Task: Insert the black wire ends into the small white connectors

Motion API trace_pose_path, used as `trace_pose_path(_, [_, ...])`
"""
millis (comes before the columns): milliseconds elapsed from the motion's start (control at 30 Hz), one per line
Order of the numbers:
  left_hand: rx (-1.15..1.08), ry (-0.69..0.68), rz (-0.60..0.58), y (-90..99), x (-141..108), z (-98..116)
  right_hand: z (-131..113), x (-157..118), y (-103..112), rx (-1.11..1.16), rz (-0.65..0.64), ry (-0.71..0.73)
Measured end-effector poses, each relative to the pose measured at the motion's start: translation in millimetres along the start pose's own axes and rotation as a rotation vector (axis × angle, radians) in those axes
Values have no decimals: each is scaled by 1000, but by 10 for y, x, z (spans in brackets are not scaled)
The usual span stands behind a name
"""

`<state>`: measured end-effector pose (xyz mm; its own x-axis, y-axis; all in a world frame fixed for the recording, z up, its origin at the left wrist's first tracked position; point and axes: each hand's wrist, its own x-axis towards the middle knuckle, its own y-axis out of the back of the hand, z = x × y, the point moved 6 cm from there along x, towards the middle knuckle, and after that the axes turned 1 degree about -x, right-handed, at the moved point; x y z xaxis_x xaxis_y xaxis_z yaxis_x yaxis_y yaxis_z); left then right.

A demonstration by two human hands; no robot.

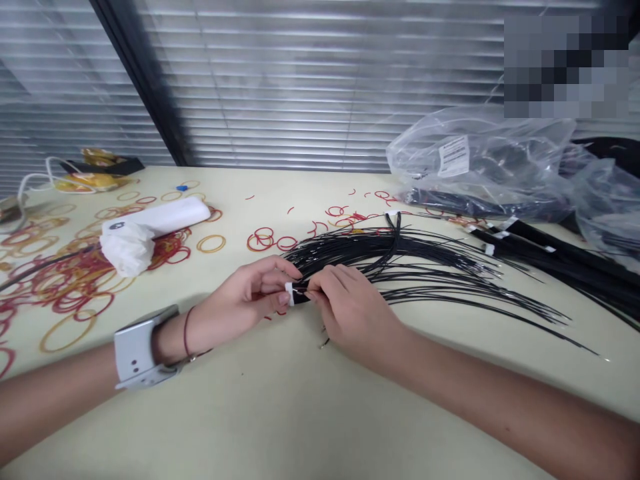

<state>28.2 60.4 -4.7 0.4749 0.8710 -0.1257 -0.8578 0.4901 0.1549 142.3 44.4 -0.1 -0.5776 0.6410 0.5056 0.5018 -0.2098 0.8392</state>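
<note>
A loose fan of thin black wires (400, 267) spreads across the cream tabletop (280, 407), with its ends pointing right. My left hand (245, 300) pinches the gathered end of the wires near a small white connector or tag (289, 293). My right hand (350, 313) grips the same bundle just beside it, and its fingers hide part of the gathered end. A grey metal bracket (140, 347) and a thin dark red cord (186, 331) circle my left wrist.
Red and tan rubber bands (65, 287) lie scattered at the left, around a white tube (160, 219) and crumpled white tissue (127, 248). More black wire bundles (560, 263) and clear plastic bags (480, 160) lie at the right. Window blinds stand behind the table.
</note>
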Motion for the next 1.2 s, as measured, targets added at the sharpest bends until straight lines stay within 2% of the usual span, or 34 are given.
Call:
trace_pose_path(233, [53, -16, -23, -9, 0, -8, -19, 13, 37, -20, 65, 13])
trace_pose_path(600, [-2, 10, -35, -25, -3, -11, -9, -21, 35, 200, 67, 69])
trace_pose_path(1033, [4, 0, -43, -30, -10, -5, 9, 22, 80, 279, 61, 8])
trace_pose_path(1200, [-4, -1, -45, -36, 0, -3, 71, 23, 68, 369, 16, -116])
